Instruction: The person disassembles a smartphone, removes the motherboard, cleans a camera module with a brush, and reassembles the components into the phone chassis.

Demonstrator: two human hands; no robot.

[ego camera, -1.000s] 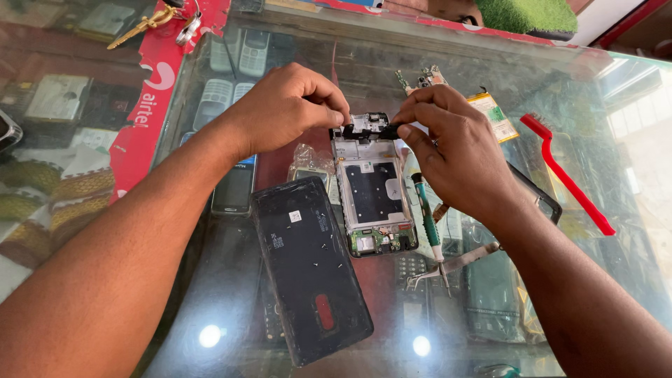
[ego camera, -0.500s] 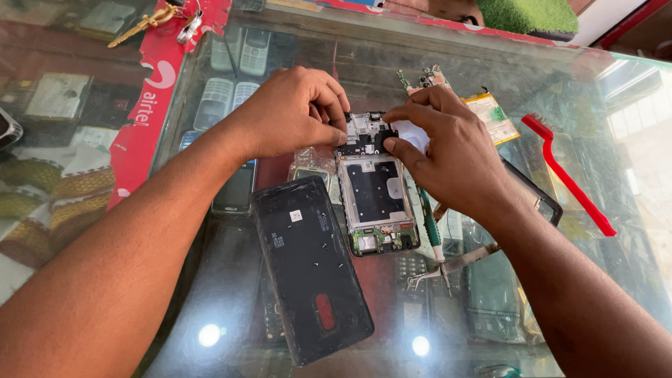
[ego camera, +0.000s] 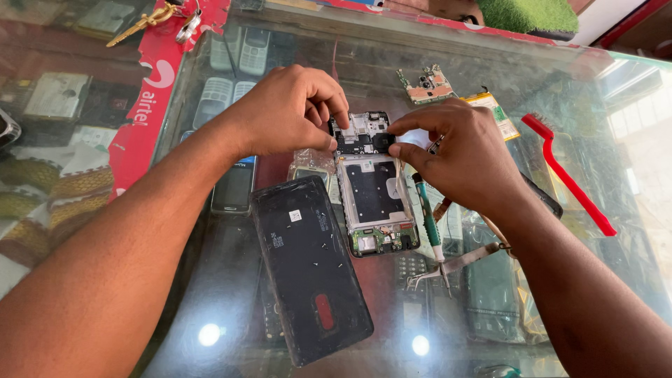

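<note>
An opened phone frame (ego camera: 374, 196) lies on the glass counter (ego camera: 532, 91) with its circuit boards bare. My left hand (ego camera: 290, 112) is curled at the frame's top left corner, thumb pressed against its edge. My right hand (ego camera: 458, 150) pinches a small black part (ego camera: 383, 143) at the top of the frame between thumb and forefinger. A green-handled screwdriver (ego camera: 428, 222) lies along the frame's right side, under my right wrist. The black back cover (ego camera: 308, 269) rests inside-up beside the frame, toward me.
A loose green circuit board (ego camera: 425, 85) and a yellow-labelled battery (ego camera: 495, 113) lie beyond my right hand. A red brush (ego camera: 567, 175) sits at the right. Metal tweezers (ego camera: 455, 264) lie near the screwdriver tip. Old phones show under the glass. Keys (ego camera: 150, 17) hang at top left.
My right thumb and forefinger have closed on the small black part at the top of the frame. My left hand has shifted slightly left along the frame's upper edge.
</note>
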